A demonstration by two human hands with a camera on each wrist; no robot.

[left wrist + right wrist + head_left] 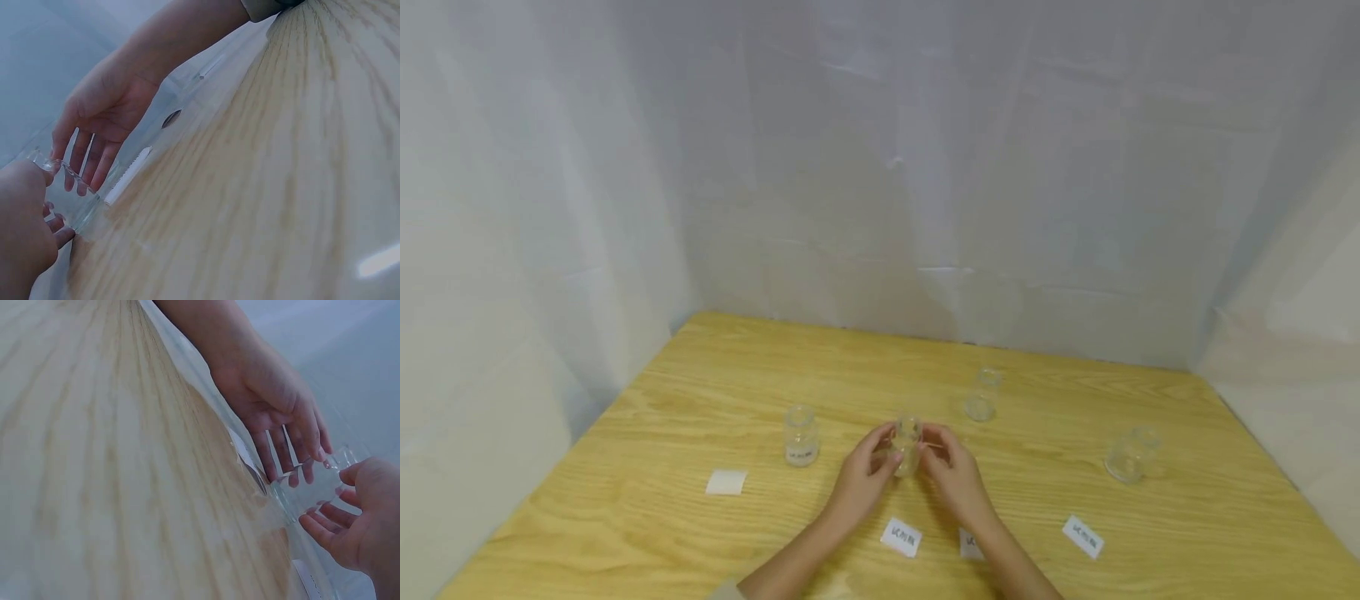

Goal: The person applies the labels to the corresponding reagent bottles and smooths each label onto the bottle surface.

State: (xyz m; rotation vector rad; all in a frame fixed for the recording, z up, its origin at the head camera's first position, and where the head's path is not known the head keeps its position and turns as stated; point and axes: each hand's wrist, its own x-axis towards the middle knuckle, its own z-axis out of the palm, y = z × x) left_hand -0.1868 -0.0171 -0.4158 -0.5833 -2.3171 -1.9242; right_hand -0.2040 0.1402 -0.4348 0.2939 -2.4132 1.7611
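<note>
A small clear glass bottle (908,446) stands upright between my two hands, at the middle of the wooden table. My left hand (860,473) holds it from the left, thumb toward me and fingers around the far side. From the right, my right hand (953,478) grips the same bottle (306,490) between thumb and fingers. Both wrist views show the fingertips at the glass near its neck and side, with the bottle's base close over the table. Just in front of the hands lies a white label (901,537) with dark handwritten characters.
Left of the hands stands another glass bottle (801,442) with a label on it, near a blank white slip (726,482). More bottles stand behind (980,400) and at right (1127,460). My right forearm partly covers a label (970,544); another label (1083,537) lies farther right.
</note>
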